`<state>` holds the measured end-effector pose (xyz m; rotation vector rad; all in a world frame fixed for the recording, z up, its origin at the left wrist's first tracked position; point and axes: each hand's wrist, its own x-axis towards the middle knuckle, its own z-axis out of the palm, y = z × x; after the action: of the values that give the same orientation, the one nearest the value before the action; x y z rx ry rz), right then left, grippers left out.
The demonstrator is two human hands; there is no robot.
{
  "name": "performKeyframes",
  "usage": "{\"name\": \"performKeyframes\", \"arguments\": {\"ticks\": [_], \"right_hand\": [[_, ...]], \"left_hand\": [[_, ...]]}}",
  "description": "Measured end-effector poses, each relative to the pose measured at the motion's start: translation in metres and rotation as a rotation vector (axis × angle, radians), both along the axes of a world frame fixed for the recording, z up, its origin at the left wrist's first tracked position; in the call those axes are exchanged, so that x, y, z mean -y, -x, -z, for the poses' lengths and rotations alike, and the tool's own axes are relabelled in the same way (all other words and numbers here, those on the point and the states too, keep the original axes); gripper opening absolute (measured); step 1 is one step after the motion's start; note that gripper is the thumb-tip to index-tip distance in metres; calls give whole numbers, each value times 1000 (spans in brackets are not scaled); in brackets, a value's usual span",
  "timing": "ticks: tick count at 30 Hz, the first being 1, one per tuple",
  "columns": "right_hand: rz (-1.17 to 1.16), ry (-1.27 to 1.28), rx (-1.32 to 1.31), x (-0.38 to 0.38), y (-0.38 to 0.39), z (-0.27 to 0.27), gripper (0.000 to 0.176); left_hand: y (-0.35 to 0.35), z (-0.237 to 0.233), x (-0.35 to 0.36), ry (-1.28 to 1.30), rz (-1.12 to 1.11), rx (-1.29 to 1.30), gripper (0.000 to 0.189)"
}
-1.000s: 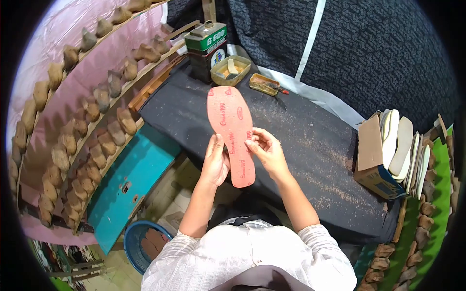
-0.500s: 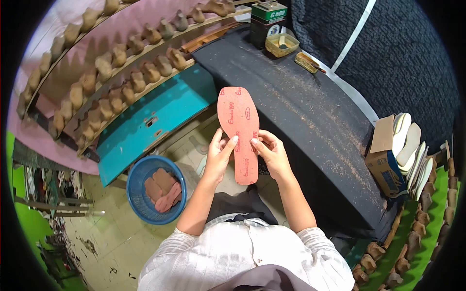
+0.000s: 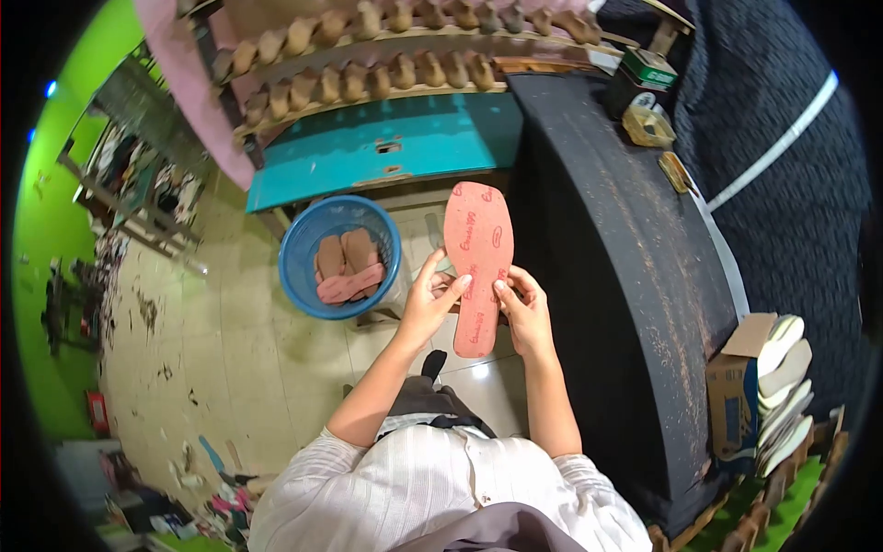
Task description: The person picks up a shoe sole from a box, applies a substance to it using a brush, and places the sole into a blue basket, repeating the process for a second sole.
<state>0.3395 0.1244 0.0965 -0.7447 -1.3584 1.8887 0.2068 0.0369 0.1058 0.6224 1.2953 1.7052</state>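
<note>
A blue round plastic basket (image 3: pixel 303 225) on the tiled floor (image 3: pixel 221 359) holds flat brown and pink sole-shaped pieces (image 3: pixel 333 258), a pink printed one uppermost. On the table (image 3: pixel 625 276), draped in black cloth, a brown-and-blue cardboard box (image 3: pixel 731 414) contains cream sole-shaped sheets (image 3: pixel 784 368) standing on edge. At its far end are a green-and-black metal can (image 3: pixel 642 78) and a yellowish plastic tub (image 3: pixel 648 129), whose contents are unclear. The can's pale lettering is too small to read fully. Repeated red script marks the pink flat insole-shaped sheet (image 3: pixel 478 235): "199" is legible, the preceding word uncertain; an oval stamp lies near its right edge. The sheet is broad and rounded at the far end, narrower toward the person. Left hand (image 3: pixel 430 302) and right hand (image 3: pixel 526 311) grasp its opposite edges, thumbs on the printed face, holding it aloft between basket and table.
</note>
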Motion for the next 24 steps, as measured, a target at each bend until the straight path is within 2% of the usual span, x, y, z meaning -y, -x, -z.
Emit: {"name": "performKeyframes", "arguments": {"ticks": [6, 11, 16, 19, 24], "right_hand": [[14, 144, 13, 53, -5, 22, 26], [-59, -23, 118, 70, 23, 17, 27], [-198, -93, 181, 78, 74, 16, 26], [-310, -98, 182, 81, 115, 21, 27], [-327, -59, 212, 80, 196, 28, 31]], "left_hand": [[-12, 19, 63, 86, -7, 39, 62], [6, 22, 100, 89, -162, 78, 62], [59, 30, 120, 22, -240, 129, 62], [95, 28, 127, -5, -279, 156, 51], [183, 36, 132, -48, -246, 196, 57]]}}
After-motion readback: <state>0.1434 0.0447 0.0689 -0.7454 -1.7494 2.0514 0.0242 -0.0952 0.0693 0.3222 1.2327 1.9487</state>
